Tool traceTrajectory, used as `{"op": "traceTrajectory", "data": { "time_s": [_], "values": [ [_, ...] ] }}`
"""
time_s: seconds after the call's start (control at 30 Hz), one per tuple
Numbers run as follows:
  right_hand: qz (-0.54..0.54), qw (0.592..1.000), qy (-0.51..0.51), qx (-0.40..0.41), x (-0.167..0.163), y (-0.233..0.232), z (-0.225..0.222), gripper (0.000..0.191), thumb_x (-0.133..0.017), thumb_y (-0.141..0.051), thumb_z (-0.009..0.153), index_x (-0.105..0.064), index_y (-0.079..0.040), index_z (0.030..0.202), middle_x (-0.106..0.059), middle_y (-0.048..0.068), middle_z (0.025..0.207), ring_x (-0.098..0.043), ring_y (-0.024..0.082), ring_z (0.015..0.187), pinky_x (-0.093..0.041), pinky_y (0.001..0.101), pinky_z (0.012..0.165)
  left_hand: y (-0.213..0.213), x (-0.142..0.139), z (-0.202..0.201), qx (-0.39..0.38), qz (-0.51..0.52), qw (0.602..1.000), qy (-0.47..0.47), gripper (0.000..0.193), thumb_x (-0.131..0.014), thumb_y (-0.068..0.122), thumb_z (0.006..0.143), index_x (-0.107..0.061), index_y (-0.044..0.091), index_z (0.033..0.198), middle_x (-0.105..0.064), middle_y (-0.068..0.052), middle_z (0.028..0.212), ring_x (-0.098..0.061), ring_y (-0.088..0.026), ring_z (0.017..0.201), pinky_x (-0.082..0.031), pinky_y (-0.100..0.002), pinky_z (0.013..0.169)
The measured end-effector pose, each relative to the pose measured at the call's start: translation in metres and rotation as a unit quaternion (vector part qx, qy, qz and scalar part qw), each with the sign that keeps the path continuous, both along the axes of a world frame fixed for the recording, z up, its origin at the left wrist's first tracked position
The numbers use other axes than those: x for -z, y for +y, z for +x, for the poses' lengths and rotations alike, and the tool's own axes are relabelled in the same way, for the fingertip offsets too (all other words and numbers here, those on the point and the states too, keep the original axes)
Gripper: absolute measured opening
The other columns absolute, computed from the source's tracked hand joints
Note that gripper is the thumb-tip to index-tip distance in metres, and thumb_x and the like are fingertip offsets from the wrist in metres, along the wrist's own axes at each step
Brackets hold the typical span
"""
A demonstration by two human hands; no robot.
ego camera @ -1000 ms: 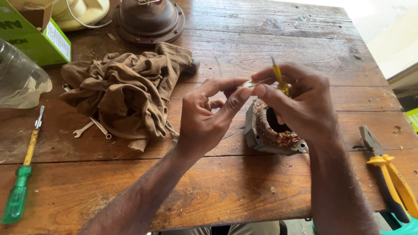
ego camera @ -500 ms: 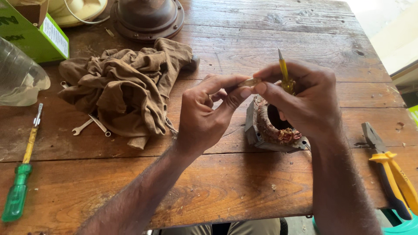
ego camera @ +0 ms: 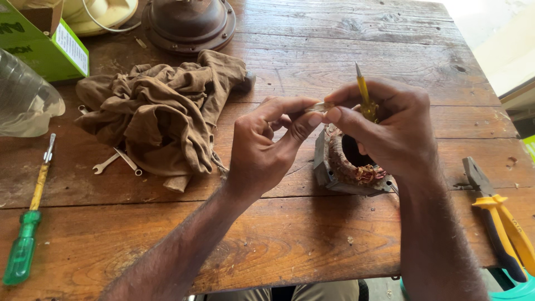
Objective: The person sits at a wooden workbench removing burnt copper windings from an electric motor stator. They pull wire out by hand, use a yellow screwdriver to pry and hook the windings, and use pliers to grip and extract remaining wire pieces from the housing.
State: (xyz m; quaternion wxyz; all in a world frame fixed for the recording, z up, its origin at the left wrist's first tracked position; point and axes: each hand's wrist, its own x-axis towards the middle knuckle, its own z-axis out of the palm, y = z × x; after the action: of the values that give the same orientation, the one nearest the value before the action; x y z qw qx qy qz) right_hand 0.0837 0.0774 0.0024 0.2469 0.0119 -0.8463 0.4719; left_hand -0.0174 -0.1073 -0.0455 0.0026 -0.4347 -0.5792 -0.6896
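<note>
Just right of the frame's centre, the left hand and the right hand meet above a motor stator, which sits on the wooden worktop with its copper-coloured winding facing up. The left hand is nearly closed, thumb and forefinger pinching one end of a small pale tube-like piece. The right hand pinches the other end and is curled besides around a yellow-handled pointed tool, whose tip sticks up above the knuckles.

The pale piece is small and gripped only at its ends by fingertips, so a slip would likely drop it into the stator's bore or among the windings, where it would be hard to find. The right hand does two jobs at once; the tool could probably twist in the grip and its point catch a finger. If either hand bears down, the stator may skid, since nothing clamps it.

A crumpled brown rag lies at the upper left with small spanners at its edge, a green-handled screwdriver lies at far left, and yellow-handled pliers at lower right.
</note>
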Motion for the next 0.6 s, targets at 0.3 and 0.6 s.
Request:
{"op": "traceTrajectory", "data": {
  "time_s": [0.3,0.6],
  "values": [
    [-0.002,1.000,-0.003,0.004,0.0027,0.0015,-0.0028,0.015,-0.074,-0.014,0.097,-0.074,-0.002,0.107,-0.071,0.004,0.074,-0.058,0.000,0.050,-0.041,0.0157,0.035,0.0020,0.0007,-0.0001,0.033,0.043,0.998,0.007,0.021,-0.072,0.020,0.104,-0.073,0.005,0.118,-0.079,-0.009,0.110,-0.074,-0.012,0.096,-0.060,-0.029,0.081],
    [0.024,1.000,-0.015,-0.010,0.0046,0.0030,-0.0039,0.014,-0.073,-0.015,0.097,-0.074,-0.003,0.105,-0.072,0.006,0.076,-0.056,0.001,0.050,-0.040,0.0166,0.036,0.0027,0.0045,-0.0022,0.042,0.055,0.998,-0.006,0.013,-0.069,0.011,0.103,-0.073,0.004,0.113,-0.077,-0.009,0.105,-0.072,-0.012,0.092,-0.058,-0.028,0.081]
  ]
}}
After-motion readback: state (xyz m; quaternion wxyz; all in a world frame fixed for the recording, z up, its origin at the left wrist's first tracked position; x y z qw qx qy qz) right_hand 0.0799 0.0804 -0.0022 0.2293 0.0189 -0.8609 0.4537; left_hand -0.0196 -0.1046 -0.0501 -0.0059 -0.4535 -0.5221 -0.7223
